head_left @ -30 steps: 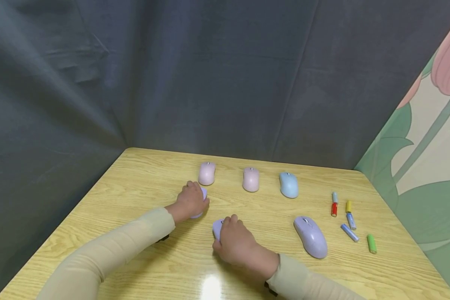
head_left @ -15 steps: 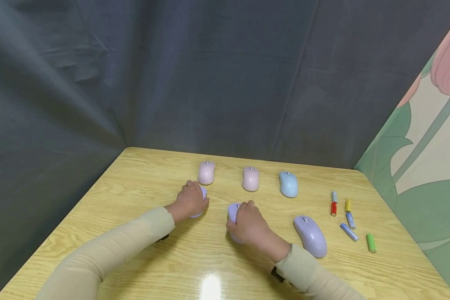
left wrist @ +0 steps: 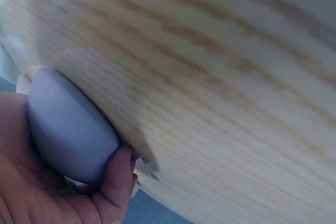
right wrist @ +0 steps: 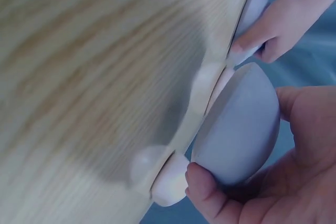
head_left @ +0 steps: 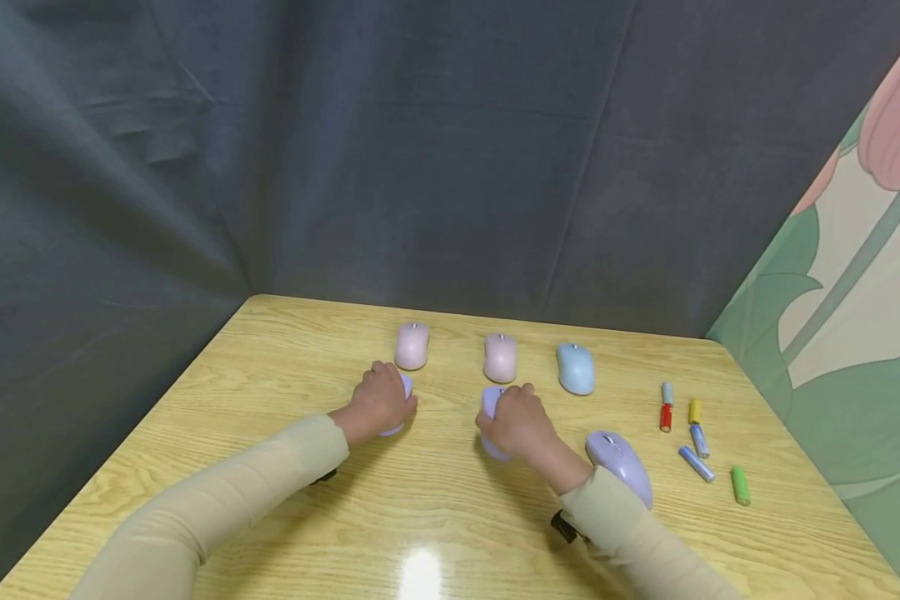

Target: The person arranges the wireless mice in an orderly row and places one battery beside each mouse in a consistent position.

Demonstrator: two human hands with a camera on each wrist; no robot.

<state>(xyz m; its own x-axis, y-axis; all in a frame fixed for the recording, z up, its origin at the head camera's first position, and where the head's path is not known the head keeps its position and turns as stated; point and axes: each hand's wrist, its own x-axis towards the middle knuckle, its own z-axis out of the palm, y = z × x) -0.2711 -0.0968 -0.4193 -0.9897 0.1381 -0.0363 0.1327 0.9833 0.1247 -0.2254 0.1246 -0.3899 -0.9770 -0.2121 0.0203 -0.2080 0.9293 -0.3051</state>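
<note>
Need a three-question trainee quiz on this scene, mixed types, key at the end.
1. Multiple choice: in the head view, what colour is the held mouse in the right grip?
A) pink
B) blue
C) purple

2. Count: how many mice show in the head view, held ones included?

3. True or false: in the head view, the green battery lies to the right of the blue mouse.

Key:
1. C
2. Six
3. True
</note>
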